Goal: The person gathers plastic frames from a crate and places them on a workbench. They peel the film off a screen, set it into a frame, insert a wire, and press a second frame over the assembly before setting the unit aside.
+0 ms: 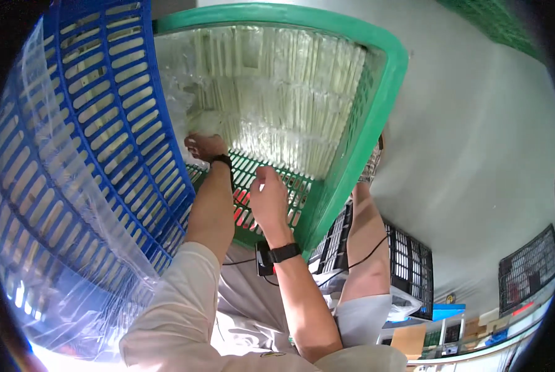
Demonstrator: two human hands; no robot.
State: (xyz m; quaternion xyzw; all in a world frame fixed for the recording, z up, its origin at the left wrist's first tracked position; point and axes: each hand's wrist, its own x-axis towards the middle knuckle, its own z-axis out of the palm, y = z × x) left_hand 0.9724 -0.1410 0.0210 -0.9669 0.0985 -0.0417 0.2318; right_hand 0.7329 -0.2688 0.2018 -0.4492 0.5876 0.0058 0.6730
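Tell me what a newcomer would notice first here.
Probably the big green crate at top centre, with rows of clear packets inside. Next, the blue slotted crate on the left, crossed by clear film. The left hand is near the packets, and the right hand is over the green crate's slotted floor.

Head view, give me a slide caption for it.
Left hand near clear packs in a green crate, right hand over its slotted floor, blue crate alongside.
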